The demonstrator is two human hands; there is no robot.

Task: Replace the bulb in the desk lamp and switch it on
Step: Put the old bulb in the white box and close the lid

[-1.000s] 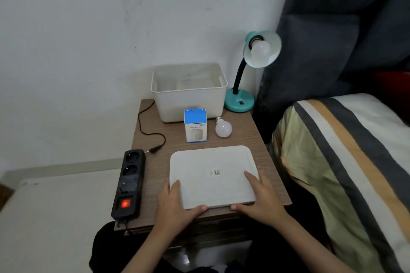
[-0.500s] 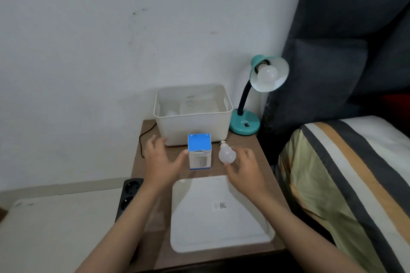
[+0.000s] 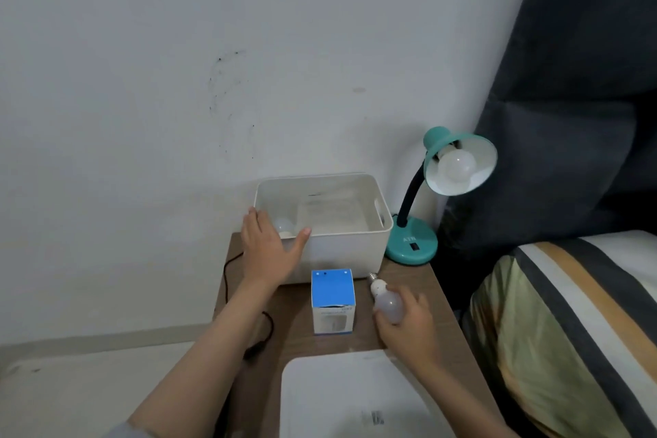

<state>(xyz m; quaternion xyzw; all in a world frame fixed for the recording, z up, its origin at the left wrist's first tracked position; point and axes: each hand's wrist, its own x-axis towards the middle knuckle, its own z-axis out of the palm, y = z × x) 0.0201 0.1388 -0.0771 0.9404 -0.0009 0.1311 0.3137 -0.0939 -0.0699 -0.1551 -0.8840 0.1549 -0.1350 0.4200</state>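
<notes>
The wooden bedside table (image 3: 419, 299) is carrying everything here, and the striped bedding (image 3: 569, 313) is lying just off to the right of the right hand. Nearest the camera, below both hands, the white lid (image 3: 341, 398) is lying flat. The white bin (image 3: 341, 224) is sitting at the back, and the left hand (image 3: 270, 245) is resting against its front-left corner, fingers spread and straight, thumb reaching along the rim, gripping nothing. Beyond the right hand, up and to its right, the teal desk lamp (image 3: 412, 242) is standing with a fitted bulb (image 3: 457, 165) showing in its shade, unlit. Between the two hands, the blue and white bulb box (image 3: 333, 300) is standing upright. The right hand (image 3: 409, 327) is curling its fingers round the loose bulb (image 3: 387, 300), screw cap pointing away toward the bin; whether the bulb is lifted clear of the tabletop, I cannot tell. Just past the left hand's fingers, another bulb (image 3: 284, 226) is lying inside the bin.
</notes>
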